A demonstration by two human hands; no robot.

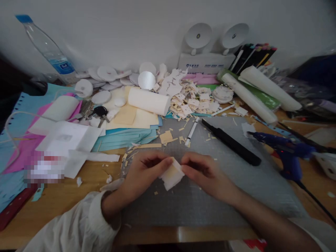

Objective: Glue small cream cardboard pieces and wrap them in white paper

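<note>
A small white paper piece (173, 177) with a pale yellow patch is held over the grey cutting mat (210, 206). My left hand (147, 175) pinches its upper left part, thumb on top and fingers behind. The thumb and fingertips of my right hand (207, 173) close on its right corner. The piece's underside and some of my fingertips are hidden. Beyond my hands, a white pen (192, 131) and a black utility knife (232, 142) lie on the mat, among scattered cream paper scraps (167, 137).
A blue glue gun (288, 150) lies at the right, its cord running to the front. Behind the mat are a heap of small paper pieces (193, 99), a white roll (148, 100) and a two-headed lamp (207, 61). Coloured paper (123, 138) and a bottle (49, 49) are leftward.
</note>
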